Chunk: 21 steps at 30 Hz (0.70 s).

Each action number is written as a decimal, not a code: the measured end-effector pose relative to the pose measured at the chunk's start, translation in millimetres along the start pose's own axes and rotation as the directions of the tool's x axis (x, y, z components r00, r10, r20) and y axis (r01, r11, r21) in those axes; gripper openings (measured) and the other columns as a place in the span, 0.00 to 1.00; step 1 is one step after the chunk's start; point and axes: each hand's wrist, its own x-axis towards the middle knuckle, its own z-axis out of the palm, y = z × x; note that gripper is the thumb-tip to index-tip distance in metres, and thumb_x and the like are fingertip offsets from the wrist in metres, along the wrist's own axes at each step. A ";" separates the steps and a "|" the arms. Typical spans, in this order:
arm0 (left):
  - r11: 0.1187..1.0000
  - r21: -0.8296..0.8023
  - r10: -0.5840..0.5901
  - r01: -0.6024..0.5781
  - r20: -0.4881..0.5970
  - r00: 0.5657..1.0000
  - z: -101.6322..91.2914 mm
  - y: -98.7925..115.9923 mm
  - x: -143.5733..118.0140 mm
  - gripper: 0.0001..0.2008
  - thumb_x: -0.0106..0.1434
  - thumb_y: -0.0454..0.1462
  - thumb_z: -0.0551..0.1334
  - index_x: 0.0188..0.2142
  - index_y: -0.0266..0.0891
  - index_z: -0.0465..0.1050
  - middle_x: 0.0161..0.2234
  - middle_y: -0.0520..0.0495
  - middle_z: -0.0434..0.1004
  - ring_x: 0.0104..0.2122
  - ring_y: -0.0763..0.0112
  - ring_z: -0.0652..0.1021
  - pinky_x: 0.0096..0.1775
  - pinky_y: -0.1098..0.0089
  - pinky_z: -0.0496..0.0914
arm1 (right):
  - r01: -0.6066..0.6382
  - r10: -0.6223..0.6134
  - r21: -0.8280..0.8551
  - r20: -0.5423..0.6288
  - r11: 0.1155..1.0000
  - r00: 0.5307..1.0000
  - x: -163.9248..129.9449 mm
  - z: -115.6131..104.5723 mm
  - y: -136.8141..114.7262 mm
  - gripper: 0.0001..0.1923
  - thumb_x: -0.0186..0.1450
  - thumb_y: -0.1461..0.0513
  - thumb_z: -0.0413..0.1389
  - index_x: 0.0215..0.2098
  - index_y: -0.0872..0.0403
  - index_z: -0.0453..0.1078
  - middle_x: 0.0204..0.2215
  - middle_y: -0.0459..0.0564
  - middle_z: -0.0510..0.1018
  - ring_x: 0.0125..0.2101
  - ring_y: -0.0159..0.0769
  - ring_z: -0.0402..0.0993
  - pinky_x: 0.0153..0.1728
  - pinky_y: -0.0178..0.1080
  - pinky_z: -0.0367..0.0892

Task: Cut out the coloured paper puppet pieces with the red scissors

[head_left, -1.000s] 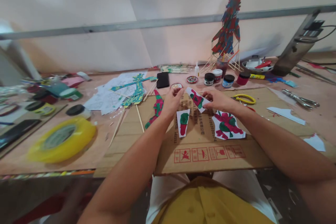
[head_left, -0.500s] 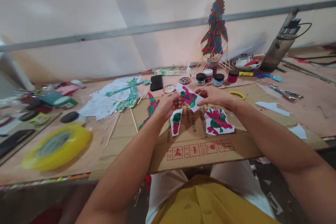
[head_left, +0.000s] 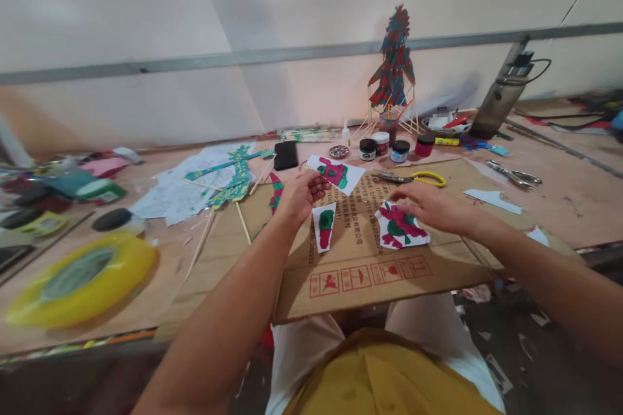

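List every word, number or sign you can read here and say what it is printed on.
Red handling pictograms in four boxes, no words: on the front edge of the cardboard sheet.
Black printed characters and a run of digits: on the same cardboard, between the painted paper pieces, too small and blurred to read.
Labels on the paint jars: too small to read.
Label on the yellow tape roll: blurred, unreadable.

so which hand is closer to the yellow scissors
Right. The right hand hovers just below the yellow scissors; the left hand is farther left, holding a painted paper piece.
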 end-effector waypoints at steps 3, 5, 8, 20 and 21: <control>1.000 -0.027 -0.007 0.007 0.009 1.000 0.9 3.7 -1.9 0.04 0.56 0.34 0.66 0.27 0.39 0.72 0.22 0.50 0.76 0.23 0.73 0.78 0.27 0.74 0.68 | 0.029 -0.030 -0.085 -0.004 0.996 1.000 -30.2 7.6 2.6 0.31 0.64 0.54 0.67 0.65 0.46 0.75 0.64 0.58 0.78 0.67 0.62 0.67 0.67 0.63 0.62; 0.999 -0.039 -0.012 0.013 0.023 1.000 1.7 6.1 -4.0 0.05 0.56 0.33 0.66 0.26 0.39 0.72 0.22 0.51 0.76 0.22 0.74 0.77 0.27 0.74 0.67 | 0.043 -0.041 -0.105 0.028 0.994 0.999 -42.1 10.2 7.5 0.43 0.58 0.53 0.72 0.70 0.42 0.70 0.71 0.56 0.70 0.73 0.65 0.58 0.71 0.67 0.55; 0.999 -0.041 -0.015 0.017 0.041 0.999 2.7 8.4 -6.5 0.05 0.57 0.33 0.66 0.26 0.39 0.71 0.22 0.51 0.76 0.22 0.75 0.76 0.27 0.74 0.67 | 0.002 0.015 -0.134 0.128 0.991 0.992 -44.2 10.4 18.6 0.53 0.53 0.53 0.75 0.74 0.40 0.64 0.75 0.56 0.63 0.74 0.67 0.54 0.72 0.71 0.50; 0.998 -0.067 -0.010 0.010 0.008 1.000 6.9 14.1 -10.7 0.06 0.56 0.31 0.64 0.25 0.40 0.70 0.22 0.51 0.75 0.22 0.75 0.77 0.25 0.77 0.68 | 0.037 -0.042 -0.040 -0.110 0.998 0.993 39.8 32.0 -1.8 0.48 0.61 0.54 0.72 0.75 0.49 0.61 0.73 0.61 0.66 0.73 0.55 0.60 0.71 0.58 0.57; 0.997 -0.075 -0.016 0.016 0.002 1.000 7.0 15.2 -11.0 0.06 0.57 0.30 0.63 0.25 0.39 0.71 0.21 0.51 0.75 0.21 0.76 0.77 0.24 0.77 0.67 | 0.036 -0.042 -0.039 -0.151 0.999 0.988 37.1 27.2 3.3 0.43 0.65 0.53 0.69 0.75 0.48 0.61 0.74 0.59 0.65 0.73 0.53 0.59 0.72 0.58 0.55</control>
